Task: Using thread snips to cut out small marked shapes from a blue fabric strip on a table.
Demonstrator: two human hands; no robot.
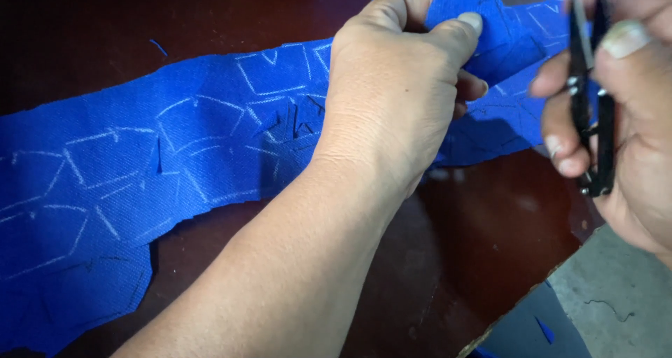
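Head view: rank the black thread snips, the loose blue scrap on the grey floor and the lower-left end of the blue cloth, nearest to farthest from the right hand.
1. Black thread snips: held in the right hand, upper right.
2. Loose blue scrap: on the grey floor, below that hand.
3. Lower-left end of the blue cloth: far left on the dark table.

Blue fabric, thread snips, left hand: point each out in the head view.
blue fabric [126,183], head view, chalk-marked middle.
thread snips [591,120], head view, black handle.
left hand [392,99], head view, back of hand.
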